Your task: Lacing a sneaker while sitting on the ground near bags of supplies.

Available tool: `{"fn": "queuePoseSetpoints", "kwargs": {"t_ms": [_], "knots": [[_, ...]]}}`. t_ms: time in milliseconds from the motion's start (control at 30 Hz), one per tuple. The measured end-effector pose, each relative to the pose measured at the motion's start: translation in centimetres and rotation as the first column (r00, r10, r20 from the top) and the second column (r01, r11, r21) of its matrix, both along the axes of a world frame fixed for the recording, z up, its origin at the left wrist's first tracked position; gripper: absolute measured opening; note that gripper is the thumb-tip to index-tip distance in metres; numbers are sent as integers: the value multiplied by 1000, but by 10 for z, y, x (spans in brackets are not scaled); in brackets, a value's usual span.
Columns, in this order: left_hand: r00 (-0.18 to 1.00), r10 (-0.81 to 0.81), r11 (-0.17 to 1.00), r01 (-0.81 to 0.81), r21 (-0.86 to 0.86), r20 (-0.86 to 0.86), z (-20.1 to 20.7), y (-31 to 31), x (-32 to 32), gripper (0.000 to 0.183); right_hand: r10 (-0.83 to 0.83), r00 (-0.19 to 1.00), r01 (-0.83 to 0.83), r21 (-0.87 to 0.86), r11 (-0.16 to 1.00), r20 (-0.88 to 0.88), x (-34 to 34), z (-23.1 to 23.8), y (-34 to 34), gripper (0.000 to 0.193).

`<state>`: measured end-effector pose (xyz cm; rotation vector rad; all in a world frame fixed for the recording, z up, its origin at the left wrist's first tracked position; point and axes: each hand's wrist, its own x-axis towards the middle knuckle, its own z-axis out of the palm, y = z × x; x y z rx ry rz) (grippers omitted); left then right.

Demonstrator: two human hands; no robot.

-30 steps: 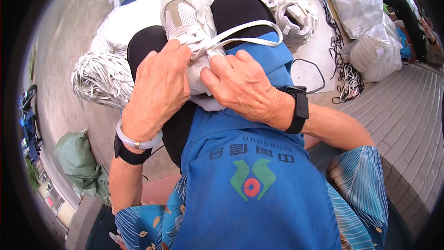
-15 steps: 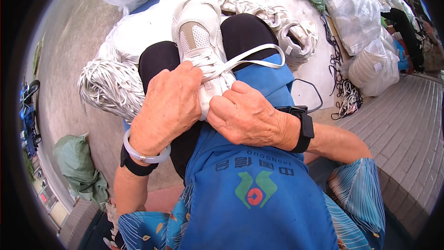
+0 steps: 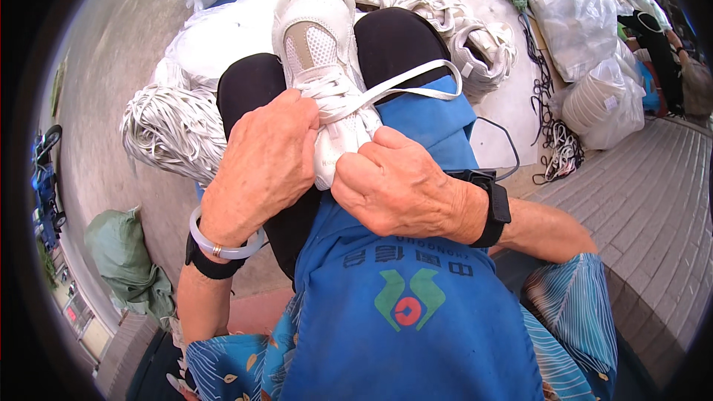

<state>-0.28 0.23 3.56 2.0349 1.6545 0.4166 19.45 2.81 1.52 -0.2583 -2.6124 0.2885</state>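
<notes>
A white and beige sneaker (image 3: 319, 43) lies across my lap between my knees, its toe pointing away from me. White lace (image 3: 333, 96) runs through its upper rows, and a loose end (image 3: 423, 73) loops out to the right over my knee. My left hand (image 3: 271, 145) is closed at the left side of the shoe's opening, fingertips hidden. Closed too, my right hand (image 3: 397, 186) pinches the right side by the tongue (image 3: 338, 150). Whether either hand also grips lace, I cannot tell.
A thick bundle of white laces (image 3: 169, 130) hangs left of my knee. Several laced sneakers (image 3: 479, 56) lie on the white sheet beyond. Clear plastic bags (image 3: 575, 30) and dark cords (image 3: 546, 96) are at right; a green sack (image 3: 122, 252) is at left. A person (image 3: 657, 48) sits far right.
My left hand has shifted slightly down and left along the shoe, uncovering more of the tongue area. The right hand stays almost in place. The view has tilted slightly.
</notes>
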Motion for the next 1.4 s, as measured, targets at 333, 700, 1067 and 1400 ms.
{"fn": "queuePoseSetpoints", "kwargs": {"t_ms": [333, 700, 1067, 1400], "knots": [[978, -117, 992, 122, -19, 173, -5, 11, -9, 5, 15, 1000, -15, -15, 1000, 14, -2, 1, 0, 14], [941, 0, 997, -28, 77, 339, -24, -12, -4, 7, -47, 999, 45, -74, 996, -21, 2, -8, -1, 18], [973, 131, 976, -160, 148, 190, -23, -24, 3, 9, -89, 993, 81, -112, 990, -71, -1, -9, -4, 32], [911, 253, 941, -310, 134, 325, -23, -29, 6, 13, -141, 989, 145, -310, 940, 34, 3, 4, 3, 11]]}}
